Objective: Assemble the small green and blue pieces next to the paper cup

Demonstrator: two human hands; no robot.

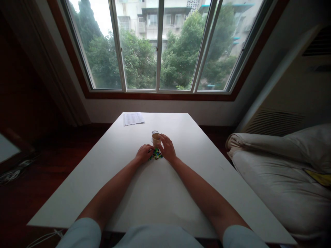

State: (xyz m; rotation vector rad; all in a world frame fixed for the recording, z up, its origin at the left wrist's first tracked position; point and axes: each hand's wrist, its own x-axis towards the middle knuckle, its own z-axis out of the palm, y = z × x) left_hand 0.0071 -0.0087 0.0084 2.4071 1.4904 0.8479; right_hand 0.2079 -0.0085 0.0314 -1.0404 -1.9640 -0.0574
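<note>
A small tan cup (156,139) stands upright near the middle of the white table (155,193). Just in front of it lies a little pile of green, blue, white and dark beads (156,155). My right hand (168,148) curves against the cup's right side, fingers by the rim and thumb lower down at the front. At the pile's left edge is my left hand (144,153), palm down with its fingers drawn together at the beads; what sits between the fingertips is too small to make out. Clear, glass-like edges (154,132) show around the back of the cup.
Printed papers (133,118) lie at the table's far left corner. A wide window (157,48) is beyond the table. To the right stands a light padded seat (279,179). Loose cables (15,172) lie on the dark red floor (57,155) at left.
</note>
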